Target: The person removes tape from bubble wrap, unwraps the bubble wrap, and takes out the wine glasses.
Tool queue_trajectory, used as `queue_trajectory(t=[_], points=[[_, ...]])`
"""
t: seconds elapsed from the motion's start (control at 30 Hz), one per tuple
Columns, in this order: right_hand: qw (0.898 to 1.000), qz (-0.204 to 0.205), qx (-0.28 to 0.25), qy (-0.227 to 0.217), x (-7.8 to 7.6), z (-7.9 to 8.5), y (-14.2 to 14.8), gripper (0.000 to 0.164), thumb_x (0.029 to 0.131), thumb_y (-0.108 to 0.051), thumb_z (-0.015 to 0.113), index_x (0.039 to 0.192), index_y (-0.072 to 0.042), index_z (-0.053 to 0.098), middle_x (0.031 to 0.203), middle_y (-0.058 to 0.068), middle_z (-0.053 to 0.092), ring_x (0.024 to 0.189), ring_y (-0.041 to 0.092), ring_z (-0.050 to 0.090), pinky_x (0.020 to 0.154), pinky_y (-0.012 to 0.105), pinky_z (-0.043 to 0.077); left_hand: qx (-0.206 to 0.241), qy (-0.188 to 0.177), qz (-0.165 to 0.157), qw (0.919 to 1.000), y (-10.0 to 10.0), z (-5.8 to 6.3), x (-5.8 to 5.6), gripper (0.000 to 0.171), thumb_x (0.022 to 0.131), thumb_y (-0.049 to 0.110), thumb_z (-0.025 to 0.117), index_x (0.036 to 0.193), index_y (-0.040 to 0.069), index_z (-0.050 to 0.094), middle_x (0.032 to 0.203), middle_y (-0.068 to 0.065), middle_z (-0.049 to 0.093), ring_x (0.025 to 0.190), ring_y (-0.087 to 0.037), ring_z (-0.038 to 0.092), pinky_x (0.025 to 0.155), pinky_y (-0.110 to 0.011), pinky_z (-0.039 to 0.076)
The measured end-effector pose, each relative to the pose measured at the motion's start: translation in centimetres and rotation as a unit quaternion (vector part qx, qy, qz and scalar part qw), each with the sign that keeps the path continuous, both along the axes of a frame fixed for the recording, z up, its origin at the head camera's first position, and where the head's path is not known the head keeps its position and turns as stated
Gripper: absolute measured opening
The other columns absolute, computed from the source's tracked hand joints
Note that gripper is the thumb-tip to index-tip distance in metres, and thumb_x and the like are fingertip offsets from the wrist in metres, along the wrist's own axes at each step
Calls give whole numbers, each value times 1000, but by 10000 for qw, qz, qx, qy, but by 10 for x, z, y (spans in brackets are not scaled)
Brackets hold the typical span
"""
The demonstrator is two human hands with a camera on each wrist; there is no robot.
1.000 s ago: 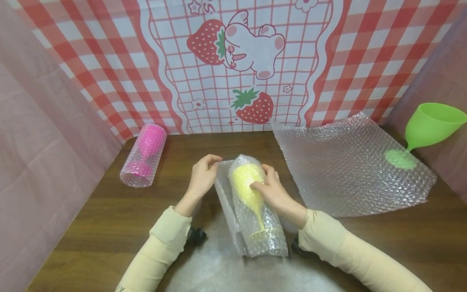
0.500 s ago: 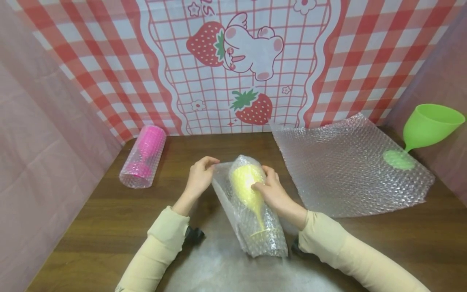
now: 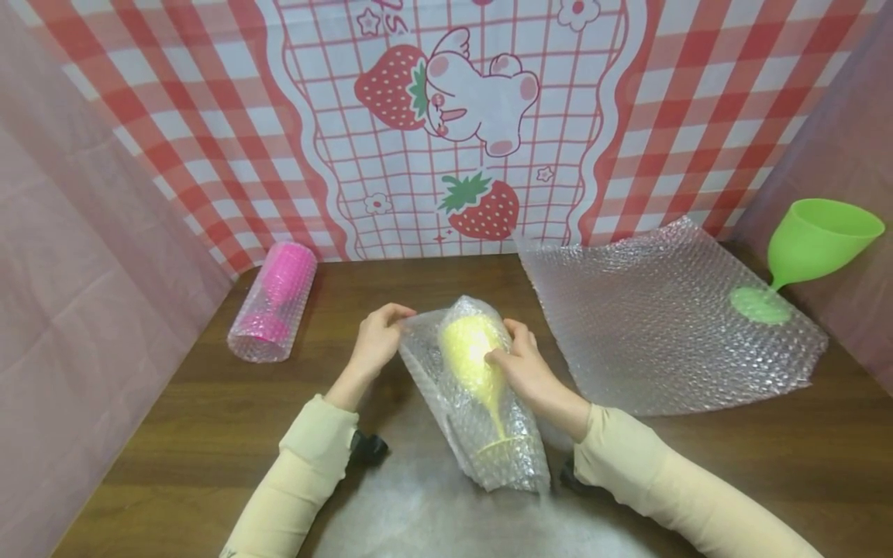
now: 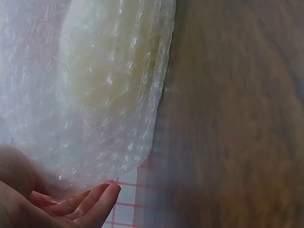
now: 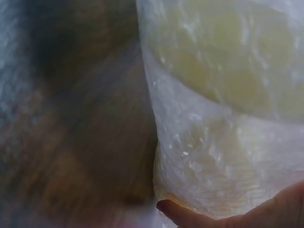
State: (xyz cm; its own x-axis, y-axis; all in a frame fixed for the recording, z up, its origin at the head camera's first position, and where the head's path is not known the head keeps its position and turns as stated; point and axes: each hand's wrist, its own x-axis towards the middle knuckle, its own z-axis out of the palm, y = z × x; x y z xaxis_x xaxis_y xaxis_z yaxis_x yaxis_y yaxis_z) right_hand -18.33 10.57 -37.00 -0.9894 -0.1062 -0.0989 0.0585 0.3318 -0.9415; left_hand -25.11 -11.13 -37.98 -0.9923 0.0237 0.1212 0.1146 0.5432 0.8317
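Note:
A yellow plastic goblet [image 3: 470, 345] lies inside a sheet of bubble wrap [image 3: 446, 422], its bowl away from me and its foot towards me. My right hand [image 3: 532, 370] grips the wrapped bowl from the right, thumb on top. At the far left corner of the sheet, my left hand [image 3: 377, 341] pinches the loose flap and holds it out to the side. In the left wrist view, thumb and fingers [image 4: 97, 202] meet at the edge of the wrap. The right wrist view has the thumb [image 5: 183, 213] against the wrap, with yellow showing through.
A pink goblet [image 3: 287, 275] rolled in bubble wrap lies at the back left of the wooden table [image 3: 202, 411]. On the right, a flat bubble wrap sheet [image 3: 628, 333] is spread out, and a green goblet [image 3: 816, 240] stands on its far right corner. A checked cloth [image 3: 488, 77] hangs behind.
My left hand has drawn the flap a little to the left, so it spreads wider from the yellow goblet. The right hand keeps its grip on the wrapped bowl.

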Motion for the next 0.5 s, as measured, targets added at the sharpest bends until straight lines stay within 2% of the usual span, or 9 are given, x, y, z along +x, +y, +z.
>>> queue_trajectory(t=[0.13, 0.37, 0.5], points=[[10000, 32, -30, -54, 0, -1, 1, 72, 83, -13, 49, 140, 5, 9, 146, 25, 10, 136, 37, 6, 112, 50, 8, 48, -47, -3, 10000, 0, -1, 0, 26, 80, -1, 50, 101, 4, 65, 103, -13, 66, 97, -26, 59, 85, -38, 47], [9999, -134, -103, -17, 1, -1, 4, 71, 82, -11, 48, 140, 5, 12, 142, 27, 17, 131, 38, 20, 110, 48, 17, -21, -167, 122, 9998, -5, -4, -1, 37, 74, -7, 45, 103, 3, 65, 103, -14, 66, 95, -26, 58, 83, -37, 47], [9998, -139, -101, -27, 2, 1, 6, 71, 82, -10, 48, 140, 6, 11, 142, 27, 17, 131, 38, 20, 110, 49, 16, -31, -304, 169, 9994, -7, -5, -2, 42, 72, -9, 41, 105, 3, 64, 102, -15, 65, 92, -26, 57, 80, -37, 47]])
